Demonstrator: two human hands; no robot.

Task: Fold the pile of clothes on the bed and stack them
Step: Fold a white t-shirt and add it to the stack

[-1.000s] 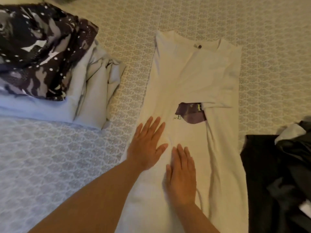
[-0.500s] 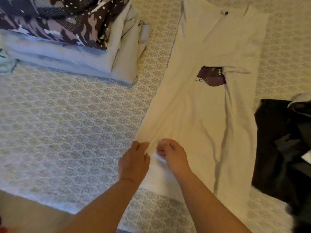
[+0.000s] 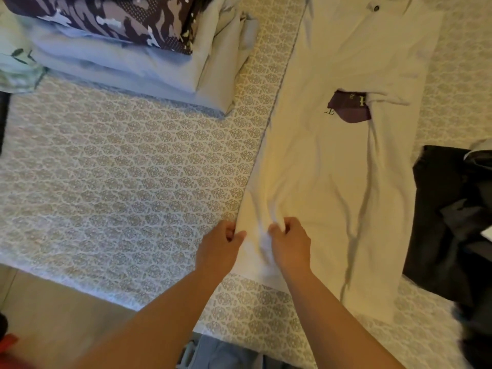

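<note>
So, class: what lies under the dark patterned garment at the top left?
The dark patterned garment tops a stack: beneath it lie pale blue folded cloth and a grey-beige folded piece, all resting on the patterned bedspread. How many layers there are, and what lies inside the folds, is hidden.

The white shirt (image 3: 332, 169) runs past the top edge, its collar cut off. Folded sides hide most of its purple print (image 3: 350, 107). The dark clothes (image 3: 450, 222) and the folded stack (image 3: 127, 41) are cropped by the edges.
</note>
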